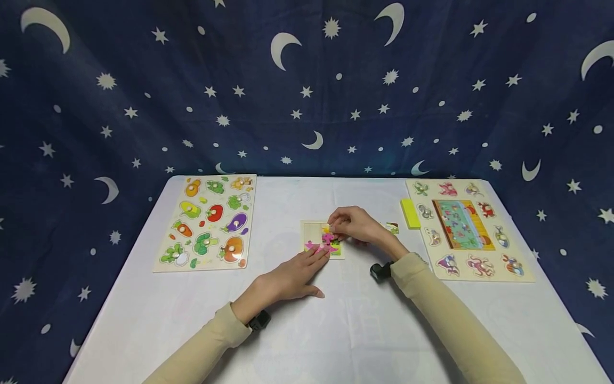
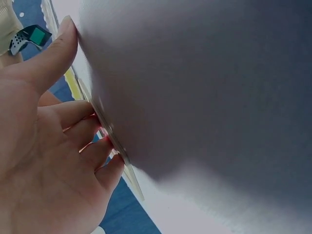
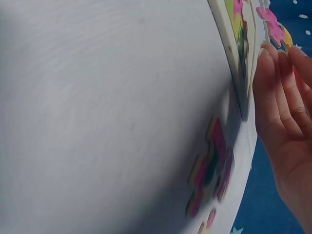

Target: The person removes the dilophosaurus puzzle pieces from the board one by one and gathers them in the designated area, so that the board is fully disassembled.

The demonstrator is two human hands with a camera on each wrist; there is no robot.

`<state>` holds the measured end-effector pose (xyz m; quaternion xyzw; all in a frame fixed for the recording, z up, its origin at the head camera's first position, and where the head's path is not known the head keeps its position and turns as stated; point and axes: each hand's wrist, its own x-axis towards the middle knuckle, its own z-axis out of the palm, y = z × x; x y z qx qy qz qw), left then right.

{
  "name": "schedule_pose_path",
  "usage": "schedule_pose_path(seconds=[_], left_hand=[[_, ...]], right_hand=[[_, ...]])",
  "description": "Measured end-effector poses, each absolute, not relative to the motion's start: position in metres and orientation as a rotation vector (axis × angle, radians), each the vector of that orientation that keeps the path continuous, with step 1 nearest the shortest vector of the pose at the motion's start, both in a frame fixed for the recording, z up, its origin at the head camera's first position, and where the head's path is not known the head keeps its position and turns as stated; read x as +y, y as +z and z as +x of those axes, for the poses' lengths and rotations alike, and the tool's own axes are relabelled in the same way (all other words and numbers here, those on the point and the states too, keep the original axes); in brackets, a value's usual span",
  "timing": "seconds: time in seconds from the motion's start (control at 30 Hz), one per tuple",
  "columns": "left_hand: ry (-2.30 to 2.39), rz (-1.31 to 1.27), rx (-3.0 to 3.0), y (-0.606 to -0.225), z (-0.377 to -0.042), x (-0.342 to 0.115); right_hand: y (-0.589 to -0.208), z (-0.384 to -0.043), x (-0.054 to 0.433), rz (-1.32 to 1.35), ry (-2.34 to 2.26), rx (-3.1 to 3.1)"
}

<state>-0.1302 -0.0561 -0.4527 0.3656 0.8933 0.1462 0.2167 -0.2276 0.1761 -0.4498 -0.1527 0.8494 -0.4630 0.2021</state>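
A small wooden puzzle tray (image 1: 312, 230) lies mid-table, with bare wood showing at its upper left and pink and green pieces along its lower part. My left hand (image 1: 293, 278) rests its straight fingers on the tray's lower edge, thumb spread out to the side. Above the tray's right half, my right hand (image 1: 356, 224) pinches a pink and yellow jigsaw piece (image 3: 274, 30) between thumb and fingertips. In the right wrist view, loose pink and green jigsaw pieces (image 3: 210, 168) lie beside the tray, below that hand.
On the left lies a vegetable peg puzzle board (image 1: 201, 229); on the right, a sea-animal board (image 1: 460, 266). A yellow block (image 1: 410, 214) stands against the right board. One loose piece (image 1: 393, 228) shows behind the right wrist. A starry blue curtain (image 1: 259, 122) hangs behind the white table (image 1: 364, 330).
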Motion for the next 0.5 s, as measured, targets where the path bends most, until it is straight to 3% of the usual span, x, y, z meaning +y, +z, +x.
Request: schedule_pose_path(seconds=[0.5], left_hand=[[0.467,1.019,2.457,-0.449,-0.129,-0.056]], right_hand=[[-0.445,-0.213,0.229,-0.292,-1.341,2.406]])
